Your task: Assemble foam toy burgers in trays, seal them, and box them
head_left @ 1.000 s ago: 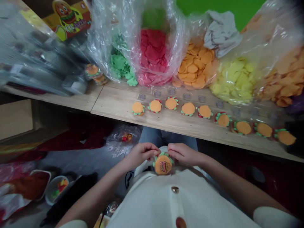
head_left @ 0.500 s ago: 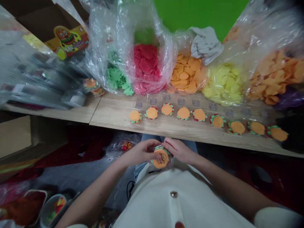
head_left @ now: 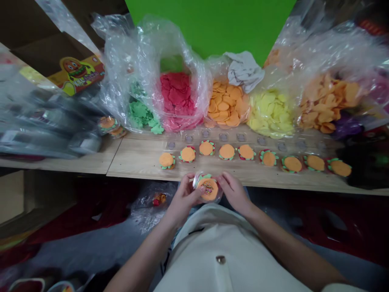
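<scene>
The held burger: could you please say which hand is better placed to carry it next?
Probably the left hand: its thumb lies over the burger's front, while the right hand is only at its edge.

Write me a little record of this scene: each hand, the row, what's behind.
Left hand: holds a clear burger pack, thumb on its front
Right hand: fingers at the pack's right edge; grip unclear
Row: nine burger shapes on the wooden bench
Bagged pieces behind, left to right: green, red, orange, yellow, orange
Cloth: whitish, crumpled
</scene>
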A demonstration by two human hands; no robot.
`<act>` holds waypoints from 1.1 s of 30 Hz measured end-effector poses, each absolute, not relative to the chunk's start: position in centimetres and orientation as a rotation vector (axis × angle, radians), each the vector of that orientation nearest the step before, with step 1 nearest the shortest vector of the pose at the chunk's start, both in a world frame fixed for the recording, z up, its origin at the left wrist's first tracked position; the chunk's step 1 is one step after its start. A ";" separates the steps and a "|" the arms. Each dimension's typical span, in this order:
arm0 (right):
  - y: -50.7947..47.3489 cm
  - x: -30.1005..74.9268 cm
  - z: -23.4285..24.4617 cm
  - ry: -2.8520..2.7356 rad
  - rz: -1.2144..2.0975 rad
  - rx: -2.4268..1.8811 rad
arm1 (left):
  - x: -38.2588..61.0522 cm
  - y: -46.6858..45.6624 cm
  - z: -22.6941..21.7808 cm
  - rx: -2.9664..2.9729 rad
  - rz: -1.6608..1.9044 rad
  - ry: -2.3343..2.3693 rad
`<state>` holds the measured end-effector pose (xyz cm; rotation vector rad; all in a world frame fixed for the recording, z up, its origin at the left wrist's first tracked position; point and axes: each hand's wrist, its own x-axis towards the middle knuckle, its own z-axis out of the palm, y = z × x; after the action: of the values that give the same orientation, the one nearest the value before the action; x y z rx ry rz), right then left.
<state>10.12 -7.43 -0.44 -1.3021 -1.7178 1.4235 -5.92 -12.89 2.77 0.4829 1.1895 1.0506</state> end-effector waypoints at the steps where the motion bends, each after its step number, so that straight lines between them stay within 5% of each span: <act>1: -7.3 9.9 -0.4 -1.695 1.391 -1.302 | -5.6 -12.8 2.8 0.465 1.095 1.192; 17: -7.7 9.0 -1.4 -1.520 1.368 -1.246 | -1.8 -10.9 3.2 0.330 1.517 1.088; 25: -4.0 11.7 0.6 -1.646 1.861 -0.958 | -7.7 -8.3 3.8 0.803 0.899 1.023; 33: -6.7 9.1 -1.5 -1.404 1.569 -1.278 | -3.5 -8.4 3.0 0.611 1.239 1.162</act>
<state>9.07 -6.66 -1.55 -1.2779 -1.4040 1.5690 -3.47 -8.42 2.98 0.6105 1.1624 1.2390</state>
